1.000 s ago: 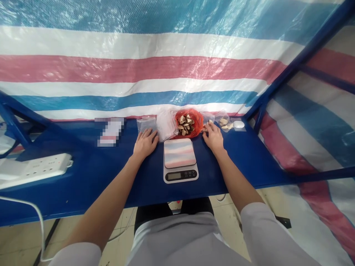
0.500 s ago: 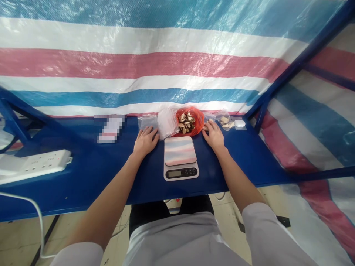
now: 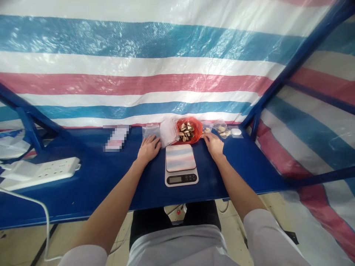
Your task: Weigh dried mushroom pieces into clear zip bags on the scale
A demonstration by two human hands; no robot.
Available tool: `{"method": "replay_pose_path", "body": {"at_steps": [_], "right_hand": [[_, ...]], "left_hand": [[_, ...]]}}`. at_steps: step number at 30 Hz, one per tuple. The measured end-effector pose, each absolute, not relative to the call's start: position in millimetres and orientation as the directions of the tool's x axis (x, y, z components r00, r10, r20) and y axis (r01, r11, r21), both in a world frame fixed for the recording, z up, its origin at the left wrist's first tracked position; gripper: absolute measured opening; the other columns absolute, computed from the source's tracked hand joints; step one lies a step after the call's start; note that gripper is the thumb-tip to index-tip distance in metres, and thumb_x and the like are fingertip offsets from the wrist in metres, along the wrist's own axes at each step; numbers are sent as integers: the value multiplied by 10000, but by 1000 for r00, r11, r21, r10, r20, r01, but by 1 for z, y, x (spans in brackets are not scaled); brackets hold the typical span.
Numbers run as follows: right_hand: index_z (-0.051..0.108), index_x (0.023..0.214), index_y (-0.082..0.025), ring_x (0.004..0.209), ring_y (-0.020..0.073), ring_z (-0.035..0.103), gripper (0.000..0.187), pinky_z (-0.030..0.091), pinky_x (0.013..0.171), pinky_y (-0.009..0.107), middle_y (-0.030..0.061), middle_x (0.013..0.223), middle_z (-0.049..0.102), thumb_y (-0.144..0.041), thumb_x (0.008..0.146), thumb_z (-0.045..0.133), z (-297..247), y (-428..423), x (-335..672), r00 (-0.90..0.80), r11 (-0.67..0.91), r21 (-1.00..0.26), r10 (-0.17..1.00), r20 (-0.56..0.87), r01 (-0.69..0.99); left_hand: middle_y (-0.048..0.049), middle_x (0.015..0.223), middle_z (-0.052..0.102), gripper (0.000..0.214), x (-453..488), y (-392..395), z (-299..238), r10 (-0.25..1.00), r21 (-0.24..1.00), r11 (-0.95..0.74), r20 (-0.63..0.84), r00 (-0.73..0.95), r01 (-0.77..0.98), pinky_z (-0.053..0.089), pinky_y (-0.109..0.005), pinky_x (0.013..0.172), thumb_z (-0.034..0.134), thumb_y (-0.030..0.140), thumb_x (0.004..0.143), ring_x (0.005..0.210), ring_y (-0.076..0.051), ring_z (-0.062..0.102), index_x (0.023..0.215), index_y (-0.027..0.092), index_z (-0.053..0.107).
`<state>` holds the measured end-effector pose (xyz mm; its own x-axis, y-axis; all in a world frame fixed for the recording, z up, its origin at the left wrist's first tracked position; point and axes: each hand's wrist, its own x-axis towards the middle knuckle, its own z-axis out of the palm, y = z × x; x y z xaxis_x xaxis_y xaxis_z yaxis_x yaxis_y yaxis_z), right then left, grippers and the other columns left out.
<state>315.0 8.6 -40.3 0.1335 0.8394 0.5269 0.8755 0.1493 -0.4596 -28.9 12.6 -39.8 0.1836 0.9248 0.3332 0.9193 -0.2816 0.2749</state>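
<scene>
My left hand [image 3: 149, 148] lies palm down with fingers outstretched, its fingertips on the lower edge of a clear plastic bag [image 3: 151, 130]. Beside it is a stack of translucent zip bags [image 3: 168, 132]. A red plastic bag [image 3: 197, 129] stands open, holding several pale, dark-edged dried slices [image 3: 186, 132]. At its right edge my right hand [image 3: 214, 146] has its fingers drawn together in a pinch; what they hold, if anything, is too small to tell. In front of the bags sits a white kitchen scale [image 3: 181, 165] with a bare platform and a blank-looking display.
Clear bags with pale pieces [image 3: 222, 130] and a white round object [image 3: 236, 132] lie to the right. A blurred-out item [image 3: 117, 138] lies at left, near a white power strip [image 3: 47, 171] with a cable. Blue frame bars and a striped tarp [image 3: 155, 85] enclose the blue table [image 3: 111, 181].
My right hand has gone from lying flat over the small bag to a pinch beside the red bag. My left hand stays on the clear bag. The view has tilted up slightly.
</scene>
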Motion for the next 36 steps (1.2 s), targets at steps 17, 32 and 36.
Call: {"method": "replay_pose_path", "body": {"at_steps": [17, 32, 36], "right_hand": [[734, 936, -169, 759, 226, 703, 510, 613, 670, 392, 34, 796, 739, -563, 623, 817, 14, -6, 317, 517, 325, -941, 823, 234, -92], [728, 883, -220, 866, 254, 736, 421, 637, 736, 416, 36, 899, 777, -482, 590, 879, 32, -27, 229, 174, 203, -850, 976, 133, -487], [751, 904, -217, 864, 242, 740, 470, 641, 749, 395, 33, 899, 779, -522, 572, 884, 21, -30, 217, 131, 137, -868, 988, 84, -478]], "left_hand": [[-120, 1243, 679, 358, -2, -6, 20, 799, 414, -463, 578, 167, 784, 456, -456, 1089, 435, 345, 945, 1205, -277, 605, 1148, 195, 688], [-83, 1001, 717, 511, 79, -27, 51, 999, 977, 34, -28, 36, -208, 589, -399, 838, 740, 408, 826, 833, -199, 713, 1247, 201, 537], [-51, 957, 701, 522, 74, -25, 49, 998, 918, 63, -66, 7, -392, 586, -374, 810, 795, 397, 770, 807, -173, 705, 1164, 218, 503]]}}
